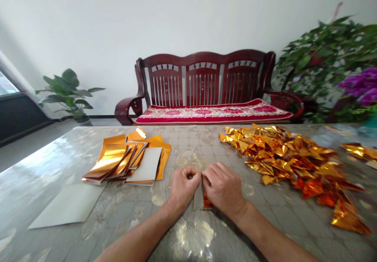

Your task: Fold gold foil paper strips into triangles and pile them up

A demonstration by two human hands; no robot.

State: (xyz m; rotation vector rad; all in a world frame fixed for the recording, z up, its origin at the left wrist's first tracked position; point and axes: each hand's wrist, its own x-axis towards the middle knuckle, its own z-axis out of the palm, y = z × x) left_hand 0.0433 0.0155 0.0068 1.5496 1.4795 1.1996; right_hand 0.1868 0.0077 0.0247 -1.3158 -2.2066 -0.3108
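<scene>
The left hand (pixel 184 185) and right hand (pixel 224 188) each pinch a gold foil sheet (pixel 202 201) in a closed grip; a flat foil stack (pixel 126 160) lies left of it, a folded foil heap (pixel 291 160) right.

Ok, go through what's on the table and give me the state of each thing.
Left hand: closed, pinching foil sheet.
Right hand: closed, pinching foil sheet.
Foil sheet: partly folded, between both hands.
Sheet stack: flat, unfolded, fanned out.
Folded pieces: heaped loosely.
Lone sheet: flat, white side up.
</scene>
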